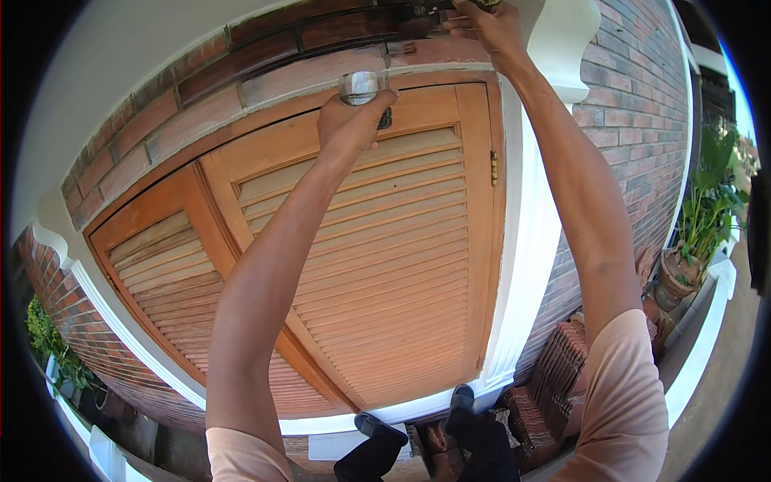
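Note:
My left hand (347,124) is raised in front of the upper door frame, its fingers wrapped round a small clear plastic cup (359,87). What is in the cup cannot be made out. Higher up and to the right, my right hand (494,34) is closed on what looks like a paintbrush (430,10), partly cut off by the top edge. It is at the brick band (337,36) above the wooden louvred shutter (377,241). Bricks in the upper rows look dark and glossy, while the lower row (317,71) is paler and dull.
White moulded trim (534,233) borders the shutters, with brick wall (626,120) beyond. My feet (462,398) stand on a narrow ledge by the sill. Stacked roof tiles (554,377) lie below right. A potted plant (679,277) stands near a white low wall (707,321).

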`<state>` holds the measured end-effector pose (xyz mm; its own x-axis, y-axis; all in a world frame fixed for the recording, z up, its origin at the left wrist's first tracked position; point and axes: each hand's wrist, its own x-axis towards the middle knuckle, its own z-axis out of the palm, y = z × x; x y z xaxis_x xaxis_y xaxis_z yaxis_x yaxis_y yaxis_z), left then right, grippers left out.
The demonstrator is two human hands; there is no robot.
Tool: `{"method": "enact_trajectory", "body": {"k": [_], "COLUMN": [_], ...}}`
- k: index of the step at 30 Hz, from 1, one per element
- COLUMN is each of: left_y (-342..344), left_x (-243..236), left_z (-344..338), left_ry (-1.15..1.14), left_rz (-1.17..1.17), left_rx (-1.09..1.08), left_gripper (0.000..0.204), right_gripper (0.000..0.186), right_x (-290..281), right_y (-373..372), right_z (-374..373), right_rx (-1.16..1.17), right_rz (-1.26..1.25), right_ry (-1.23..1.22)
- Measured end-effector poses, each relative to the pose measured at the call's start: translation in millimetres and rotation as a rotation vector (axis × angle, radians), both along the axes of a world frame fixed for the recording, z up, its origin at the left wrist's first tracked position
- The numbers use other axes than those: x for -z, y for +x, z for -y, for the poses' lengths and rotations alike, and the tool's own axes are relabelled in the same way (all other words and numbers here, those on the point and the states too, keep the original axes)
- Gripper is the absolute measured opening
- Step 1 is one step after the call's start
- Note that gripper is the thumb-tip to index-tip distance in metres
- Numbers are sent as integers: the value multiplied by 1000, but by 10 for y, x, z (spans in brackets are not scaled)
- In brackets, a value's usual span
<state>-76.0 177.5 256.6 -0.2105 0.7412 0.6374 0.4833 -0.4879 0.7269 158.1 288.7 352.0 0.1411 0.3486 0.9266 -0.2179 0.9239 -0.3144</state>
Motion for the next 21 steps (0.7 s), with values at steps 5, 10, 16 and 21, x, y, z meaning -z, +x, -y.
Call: {"method": "enact_trajectory", "body": {"k": [5,10,16,21], "left_y": [-45,-110,-72,-13], "left_x": [0,12,70,85], "left_z": [22,21,-40,-114], "left_ry": [-1,-12,-12,-33], "left_rz": [1,-3,-2,-8], "left_rx": [0,-6,-21,-24], "left_gripper": [56,57,61,62], "right_gripper": [25,24,24,26], "right_x": [-128,-76,41,103], "right_y": [-493,-119,-16,323], "right_z": [65,92,-20,-29], "right_rx": [52,259,56,260], "right_rz": [201,142,218,441], "right_ry": [59,-3,47,102]}}
